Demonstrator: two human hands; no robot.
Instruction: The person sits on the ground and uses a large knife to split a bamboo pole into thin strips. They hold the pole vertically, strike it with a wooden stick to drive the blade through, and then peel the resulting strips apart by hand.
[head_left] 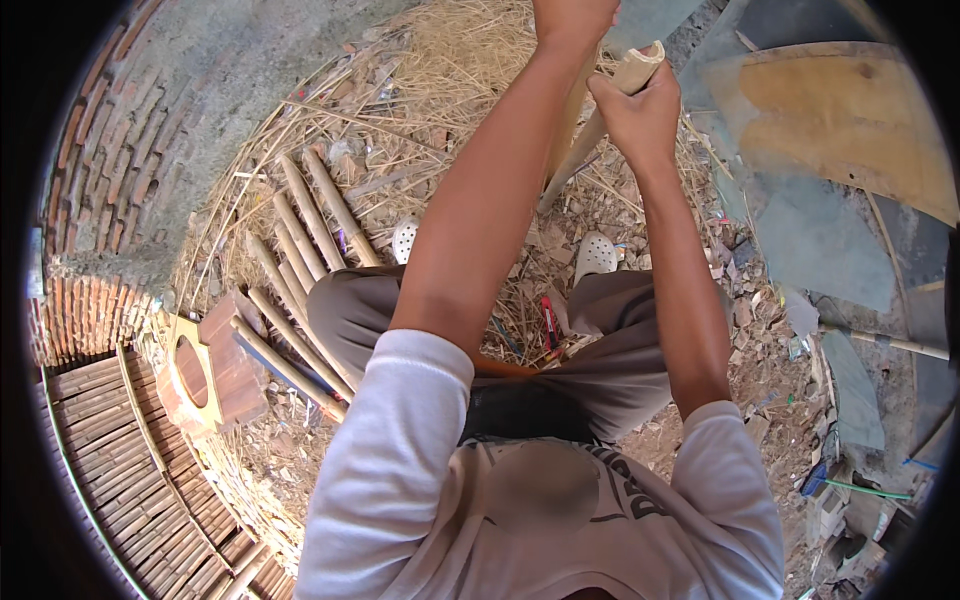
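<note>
My right hand (643, 112) is wrapped round the upper end of a bamboo pole (572, 170), its thumb across the side. The pole slants down and to the left, its pale, hollow cut end just above my fist. At the top edge my left hand (577, 18) looks closed, but the frame cuts off part of it and hides what it grips. A pale wooden strip (574, 118) runs down beside my left forearm; whether that hand holds it I cannot tell. Several cut bamboo lengths (318, 212) lie side by side by my left knee.
Straw (455, 60) and chips litter the ground round my pale clogs (597, 254). A red object (549, 322) lies between my legs. At left are a brown wooden box (228, 350), a bamboo slat panel (105, 430) and a brick wall (115, 160). Sheets (850, 120) stand at right.
</note>
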